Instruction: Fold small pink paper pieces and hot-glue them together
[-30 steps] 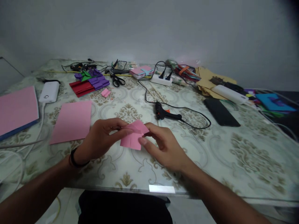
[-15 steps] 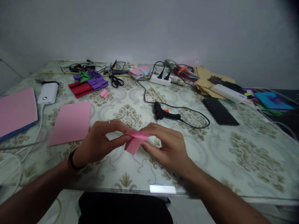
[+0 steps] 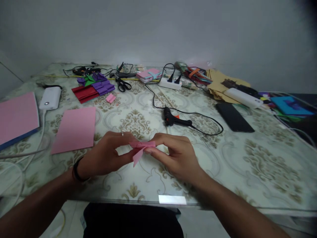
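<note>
Between my two hands is a small folded piece of pink paper [image 3: 141, 145], held just above the table near its front edge. My left hand [image 3: 109, 152] pinches its left end between thumb and fingers. The right end is gripped the same way by my right hand [image 3: 174, 152]. One narrow flap of the paper points down toward me. Left of my left hand lies a flat pink sheet [image 3: 75, 129]. Beyond my right hand rests a black hot glue gun [image 3: 177, 119] with its cord looped to the right.
Black scissors [image 3: 122, 83], red folded paper [image 3: 84, 94] and purple folded paper [image 3: 104, 86] lie at the back left. Behind the glue gun sits a white power strip [image 3: 170, 83]. A black phone [image 3: 234, 117] is on the right, a white power bank [image 3: 51, 98] on the left.
The pink paper has turned in my fingers: its lower flap now looks narrower and slants down to the left. My right thumb has shifted left along the fold.
</note>
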A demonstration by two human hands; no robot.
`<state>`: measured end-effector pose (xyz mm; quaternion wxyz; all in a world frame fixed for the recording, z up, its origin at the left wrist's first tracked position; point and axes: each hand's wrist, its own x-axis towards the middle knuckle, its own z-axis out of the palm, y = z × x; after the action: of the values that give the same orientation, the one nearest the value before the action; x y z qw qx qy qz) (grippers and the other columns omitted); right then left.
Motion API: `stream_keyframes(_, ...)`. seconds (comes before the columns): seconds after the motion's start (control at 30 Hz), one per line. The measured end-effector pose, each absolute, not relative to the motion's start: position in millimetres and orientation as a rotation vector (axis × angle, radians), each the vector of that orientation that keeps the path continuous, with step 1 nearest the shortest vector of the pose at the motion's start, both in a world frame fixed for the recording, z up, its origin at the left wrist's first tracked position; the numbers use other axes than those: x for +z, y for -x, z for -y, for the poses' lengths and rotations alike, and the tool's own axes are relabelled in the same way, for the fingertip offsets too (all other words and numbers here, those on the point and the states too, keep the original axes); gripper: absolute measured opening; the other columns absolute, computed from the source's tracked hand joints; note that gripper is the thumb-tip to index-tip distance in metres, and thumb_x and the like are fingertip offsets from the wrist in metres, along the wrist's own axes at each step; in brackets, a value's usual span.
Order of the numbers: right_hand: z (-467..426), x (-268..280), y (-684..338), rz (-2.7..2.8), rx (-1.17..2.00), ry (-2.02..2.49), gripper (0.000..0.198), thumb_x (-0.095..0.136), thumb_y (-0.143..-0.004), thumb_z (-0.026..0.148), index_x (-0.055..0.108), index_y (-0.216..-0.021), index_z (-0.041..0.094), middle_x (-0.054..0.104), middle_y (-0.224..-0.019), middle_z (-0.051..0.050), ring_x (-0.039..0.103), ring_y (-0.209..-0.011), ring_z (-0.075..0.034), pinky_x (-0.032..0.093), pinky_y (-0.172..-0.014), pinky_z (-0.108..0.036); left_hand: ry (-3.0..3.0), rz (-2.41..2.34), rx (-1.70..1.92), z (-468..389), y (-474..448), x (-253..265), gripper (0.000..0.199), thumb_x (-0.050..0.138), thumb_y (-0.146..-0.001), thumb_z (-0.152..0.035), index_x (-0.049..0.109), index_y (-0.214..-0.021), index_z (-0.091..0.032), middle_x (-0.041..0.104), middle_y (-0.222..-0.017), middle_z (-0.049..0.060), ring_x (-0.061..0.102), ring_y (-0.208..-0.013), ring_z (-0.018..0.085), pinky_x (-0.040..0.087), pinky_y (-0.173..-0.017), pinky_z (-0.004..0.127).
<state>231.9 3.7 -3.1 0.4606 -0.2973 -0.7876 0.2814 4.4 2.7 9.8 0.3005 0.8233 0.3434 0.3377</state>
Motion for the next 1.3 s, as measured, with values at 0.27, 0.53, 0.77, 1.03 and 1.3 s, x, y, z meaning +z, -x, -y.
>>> stream_keyframes(0.27,-2.9,-4.3,-230.0,1.808,0.897,0.867,0.037,0.073,-0.096,0.044,0.067,-0.069,0.02,0.068,-0.062,0.001,0.057,-0.054,-0.011,0.046,-0.055,-0.024,-2.118,-0.945,0.811,-2.9,-5.3,10.7,0.009,0.071,-0.09,-0.02,0.078,-0.095,-0.022,0.079,-0.083,0.001,0.072,-0.075,0.017,0.055,-0.069,0.026)
stream_keyframes(0.53,-6.8,-4.6,-229.7,1.773,1.252,0.968,0.038,0.07,-0.095,0.049,0.068,-0.073,0.017,0.069,-0.065,-0.002,0.06,-0.059,-0.013,0.047,-0.057,-0.026,-1.91,-0.935,0.711,-7.6,-4.5,18.1,0.028,0.055,-0.101,-0.036,0.071,-0.085,-0.018,0.073,-0.08,0.002,0.065,-0.073,0.016,0.05,-0.062,0.024)
stream_keyframes(0.77,-6.9,-4.2,-232.0,1.714,1.222,1.0,0.042,0.07,-0.094,0.052,0.065,-0.07,0.018,0.068,-0.062,-0.002,0.056,-0.056,-0.013,0.04,-0.052,-0.025,-1.771,-1.039,0.784,-7.7,-7.6,10.3,0.03,0.065,-0.1,-0.039,0.072,-0.081,-0.017,0.072,-0.072,0.001,0.063,-0.065,0.013,0.047,-0.059,0.022)
stream_keyframes(1.03,-7.7,-9.2,-226.9,1.625,1.34,0.987,0.033,0.071,-0.093,0.045,0.064,-0.076,0.018,0.07,-0.068,-0.001,0.06,-0.06,-0.013,0.047,-0.061,-0.026,-1.692,-1.142,0.819,-5.6,-10.1,10.2,0.029,0.067,-0.097,-0.036,0.073,-0.077,-0.015,0.071,-0.072,0.001,0.064,-0.068,0.013,0.047,-0.062,0.023)
stream_keyframes(1.3,-6.0,-17.2,-225.8,1.719,1.203,1.008,0.022,0.07,-0.088,0.025,0.057,-0.07,0.019,0.058,-0.066,0.003,0.051,-0.062,-0.012,0.041,-0.06,-0.025,-1.59,-1.074,0.749,-6.9,-9.4,2.5,0.02,0.069,-0.094,-0.034,0.076,-0.085,-0.017,0.07,-0.077,0.0,0.065,-0.076,0.016,0.047,-0.067,0.024)
